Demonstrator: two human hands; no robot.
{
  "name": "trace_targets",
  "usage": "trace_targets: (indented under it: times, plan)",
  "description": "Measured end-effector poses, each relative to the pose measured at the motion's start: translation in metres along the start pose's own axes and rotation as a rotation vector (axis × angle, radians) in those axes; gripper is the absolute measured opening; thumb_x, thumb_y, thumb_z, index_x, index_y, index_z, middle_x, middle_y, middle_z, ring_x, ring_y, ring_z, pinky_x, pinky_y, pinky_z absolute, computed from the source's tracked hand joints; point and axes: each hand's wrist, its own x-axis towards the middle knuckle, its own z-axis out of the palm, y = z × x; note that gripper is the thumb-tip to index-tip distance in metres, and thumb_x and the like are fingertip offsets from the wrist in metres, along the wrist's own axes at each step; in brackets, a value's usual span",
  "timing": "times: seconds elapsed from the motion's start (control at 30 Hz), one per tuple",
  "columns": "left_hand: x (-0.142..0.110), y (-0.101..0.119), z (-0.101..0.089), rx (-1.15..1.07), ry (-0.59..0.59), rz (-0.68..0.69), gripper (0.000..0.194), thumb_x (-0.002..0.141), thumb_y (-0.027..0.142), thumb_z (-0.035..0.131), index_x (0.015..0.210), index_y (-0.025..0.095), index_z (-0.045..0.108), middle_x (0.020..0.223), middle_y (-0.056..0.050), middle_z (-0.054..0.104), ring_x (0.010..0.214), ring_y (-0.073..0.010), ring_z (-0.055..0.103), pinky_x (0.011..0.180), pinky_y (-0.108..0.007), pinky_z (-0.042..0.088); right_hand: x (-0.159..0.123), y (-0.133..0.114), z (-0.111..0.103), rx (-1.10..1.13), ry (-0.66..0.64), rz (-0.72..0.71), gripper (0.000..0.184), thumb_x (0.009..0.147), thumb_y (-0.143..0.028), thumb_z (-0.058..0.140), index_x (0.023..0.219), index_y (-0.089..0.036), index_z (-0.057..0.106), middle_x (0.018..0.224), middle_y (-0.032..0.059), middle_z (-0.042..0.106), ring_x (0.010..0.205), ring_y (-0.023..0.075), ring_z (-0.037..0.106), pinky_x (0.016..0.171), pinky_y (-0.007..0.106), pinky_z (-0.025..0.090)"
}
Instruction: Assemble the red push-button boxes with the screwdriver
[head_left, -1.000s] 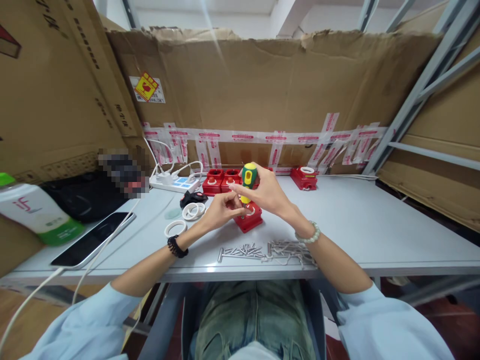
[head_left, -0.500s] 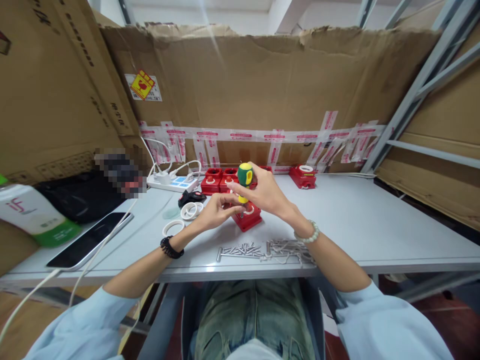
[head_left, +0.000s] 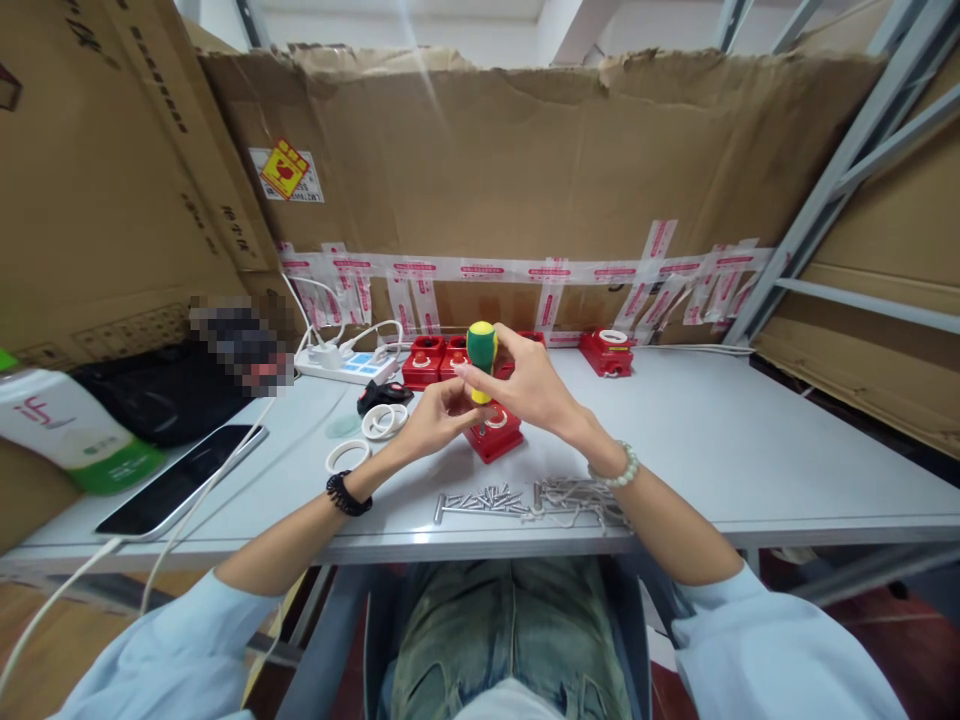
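A screwdriver [head_left: 481,345] with a green and yellow handle stands nearly upright over a red box-shaped housing [head_left: 496,445] with a white ring mark on top. My right hand [head_left: 536,380] is closed round its handle. With thumb and fingers pinched, my left hand [head_left: 437,418] grips low on the screwdriver, just under the handle. The screwdriver's tip meets the left part of the housing's top; whether a screw sits under it is too small to tell. Nearer me lie a pile of loose screws [head_left: 491,498] and a bundle of metal rods with white cords [head_left: 577,497].
Several red housings [head_left: 424,362] line the back, and another [head_left: 606,352] with a white ring stands right. White rings [head_left: 347,457], a black object [head_left: 381,396] and a power strip [head_left: 352,368] lie left. Farther left are a phone [head_left: 184,483] and a bottle [head_left: 75,425]. Cardboard [head_left: 525,160] walls the back.
The screwdriver handle has turned, so its yellow patch no longer faces me, and its top has tipped slightly left. Both hands stay at the same red housing.
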Motion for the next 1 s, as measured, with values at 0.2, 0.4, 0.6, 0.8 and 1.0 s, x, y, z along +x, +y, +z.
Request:
trace_targets:
  times: [0.2, 0.4, 0.6, 0.8, 1.0]
  plan:
    - [-0.0023, 0.0, -0.0014, 0.019, -0.078, 0.055, 0.037, 0.082, 0.045, 0.07, 0.101, 0.013, 0.067, 0.089, -0.006, 0.07, 0.073, -0.0138, 0.06, 0.065, -0.024, 0.047, -0.0002, -0.0002, -0.0007, -0.015, 0.002, 0.003, 0.024, 0.082, -0.038, 0.063, 0.08, -0.021, 0.047, 0.069, -0.0038, 0.054, 0.059, 0.0111, 0.047, 0.056, 0.028, 0.037]
    - [-0.0021, 0.0032, 0.0026, 0.064, 0.001, -0.009, 0.034, 0.073, 0.045, 0.077, 0.077, 0.012, 0.067, 0.059, 0.002, 0.059, 0.052, -0.0085, 0.044, 0.05, -0.022, 0.033, 0.0004, -0.0017, -0.0005, 0.0, 0.0, 0.009, 0.02, 0.081, -0.036, 0.062, 0.08, -0.021, 0.048, 0.072, -0.002, 0.059, 0.062, 0.0124, 0.05, 0.06, 0.029, 0.041]
    - [-0.004, 0.0041, -0.0022, 0.122, -0.077, 0.053, 0.035, 0.081, 0.046, 0.07, 0.092, 0.013, 0.069, 0.073, -0.002, 0.066, 0.058, -0.01, 0.049, 0.055, -0.023, 0.037, -0.0006, -0.0004, -0.0009, 0.007, 0.002, 0.006, 0.015, 0.081, -0.032, 0.06, 0.082, -0.02, 0.052, 0.078, 0.0, 0.062, 0.067, 0.0135, 0.054, 0.065, 0.03, 0.044]
    - [-0.0023, 0.0012, -0.0005, 0.095, 0.072, 0.065, 0.035, 0.074, 0.046, 0.077, 0.076, 0.014, 0.063, 0.063, 0.003, 0.055, 0.057, -0.0088, 0.043, 0.052, -0.021, 0.034, -0.0004, 0.0005, -0.0004, 0.029, -0.023, 0.029, 0.021, 0.077, -0.033, 0.065, 0.089, -0.019, 0.054, 0.079, 0.0012, 0.065, 0.069, 0.0152, 0.058, 0.065, 0.031, 0.046]
    - [-0.0029, 0.0023, -0.0015, 0.141, -0.064, 0.088, 0.031, 0.086, 0.043, 0.066, 0.092, 0.013, 0.068, 0.076, -0.002, 0.064, 0.061, -0.0097, 0.046, 0.055, -0.022, 0.036, -0.0014, 0.0005, -0.0005, 0.012, -0.012, 0.019, 0.016, 0.078, -0.03, 0.063, 0.084, -0.02, 0.053, 0.076, 0.0001, 0.063, 0.065, 0.0138, 0.055, 0.062, 0.03, 0.045]
